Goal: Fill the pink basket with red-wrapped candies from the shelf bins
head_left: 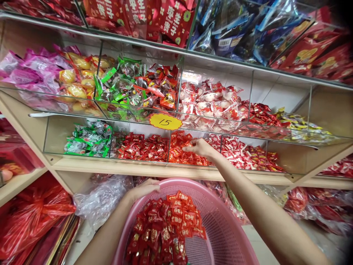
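Note:
A pink perforated plastic basket (234, 211) is low in front of me, with red and orange-red wrapped candies (165, 232) heaped toward its left side. My left hand (143, 188) grips the basket's rim at the upper left. My right hand (199, 147) reaches into a clear-walled bin on the lower shelf, over orange-red wrapped candies (178, 147) like some in the basket. Its fingers point left and lie apart from the thumb, low among the candies. No candy shows in that hand, though the fingertips' undersides are hidden.
Darker red candies (143, 145) fill the bin to the left, and red-and-white ones (234, 147) lie to the right. Above, a clear shelf front (220, 123) carries a yellow price tag (166, 121). Plastic bags (106, 198) sit under the wooden shelf edge (110, 165).

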Tool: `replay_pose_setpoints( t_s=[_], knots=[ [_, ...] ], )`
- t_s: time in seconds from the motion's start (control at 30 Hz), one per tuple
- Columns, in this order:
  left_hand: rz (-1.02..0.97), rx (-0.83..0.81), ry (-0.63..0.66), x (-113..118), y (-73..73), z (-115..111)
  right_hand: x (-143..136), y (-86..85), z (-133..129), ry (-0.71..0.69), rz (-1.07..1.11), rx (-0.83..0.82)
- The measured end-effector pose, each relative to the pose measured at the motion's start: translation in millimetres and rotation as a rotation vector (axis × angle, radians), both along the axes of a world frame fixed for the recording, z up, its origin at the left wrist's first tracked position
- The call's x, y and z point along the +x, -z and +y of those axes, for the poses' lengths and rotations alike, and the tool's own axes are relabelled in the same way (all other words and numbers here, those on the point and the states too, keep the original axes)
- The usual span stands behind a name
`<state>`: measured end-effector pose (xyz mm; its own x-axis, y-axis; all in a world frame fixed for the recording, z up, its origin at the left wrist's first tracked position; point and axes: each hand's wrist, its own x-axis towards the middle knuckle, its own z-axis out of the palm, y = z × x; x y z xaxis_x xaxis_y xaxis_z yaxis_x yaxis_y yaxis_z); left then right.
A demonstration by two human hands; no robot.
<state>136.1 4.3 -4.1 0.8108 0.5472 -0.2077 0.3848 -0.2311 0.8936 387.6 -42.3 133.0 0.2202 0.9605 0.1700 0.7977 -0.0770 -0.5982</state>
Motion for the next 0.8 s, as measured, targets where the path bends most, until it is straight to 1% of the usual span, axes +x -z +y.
replay_pose_setpoints(
  t_s=[0.07,0.17,0.27,0.33,0.43,0.5,0.6,0.8],
  knots=[
    [0.001,-0.004,-0.002,-0.1,0.7,0.2,1.3,-2.3,1.6,0.079,-0.071,0.03],
    [-0.005,-0.002,0.009,0.0,-0.6,-1.0,-4.9,1.6,6.7,0.151,-0.241,0.044],
    [-0.005,0.006,0.016,0.2,-3.2,-2.8,-14.6,9.7,13.0,0.153,-0.391,0.04],
    [-0.003,0.011,0.022,0.3,-4.3,-3.3,-19.6,14.5,17.0,0.124,-0.437,0.017],
    [-0.003,0.017,0.023,0.4,-4.1,-3.0,-23.6,18.8,21.3,0.078,-0.46,-0.03],
    [0.0,0.02,0.015,0.6,-3.2,-2.3,-25.0,19.8,23.3,0.074,-0.465,-0.058],
    [0.012,0.024,0.012,1.0,-1.8,-1.5,-27.4,19.6,26.7,0.105,-0.453,-0.104],
    [0.012,0.023,0.003,0.0,-1.7,-1.6,-34.6,18.4,36.0,0.22,-0.41,-0.167]
  ],
)
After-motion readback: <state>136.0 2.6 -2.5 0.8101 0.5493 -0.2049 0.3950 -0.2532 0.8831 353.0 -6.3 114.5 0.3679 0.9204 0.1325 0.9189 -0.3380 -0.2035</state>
